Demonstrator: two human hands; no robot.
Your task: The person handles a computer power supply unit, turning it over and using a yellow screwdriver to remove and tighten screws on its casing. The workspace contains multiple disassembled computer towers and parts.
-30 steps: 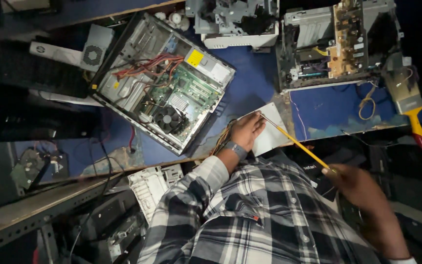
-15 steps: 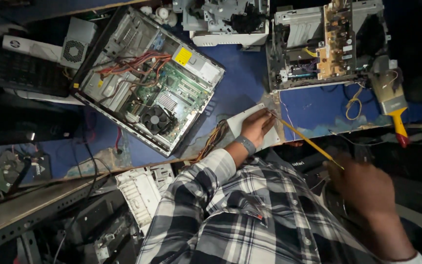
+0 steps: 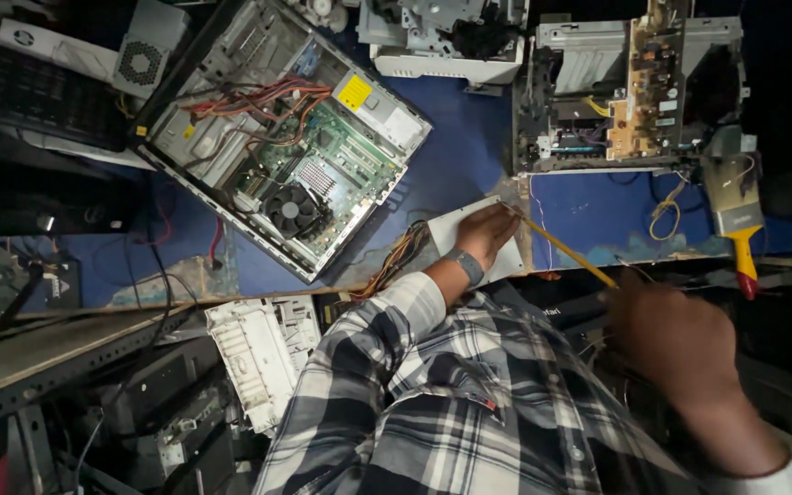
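Blue workbench (image 3: 469, 137) is carrying opened computer case (image 3: 291, 147); left hand (image 3: 486, 234) is pressing flat on paper (image 3: 456, 229), right hand (image 3: 680, 344) is gripping yellow pencil (image 3: 566, 249) beside it

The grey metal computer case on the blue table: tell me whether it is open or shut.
Open: the grey metal computer case lies with its side panel off, showing fan, green board and wiring.

My right hand (image 3: 680, 344) blurs at four o'clock (grip on the yellow stick (image 3: 566, 249) unclear); twelve o'clock machines are cropped.
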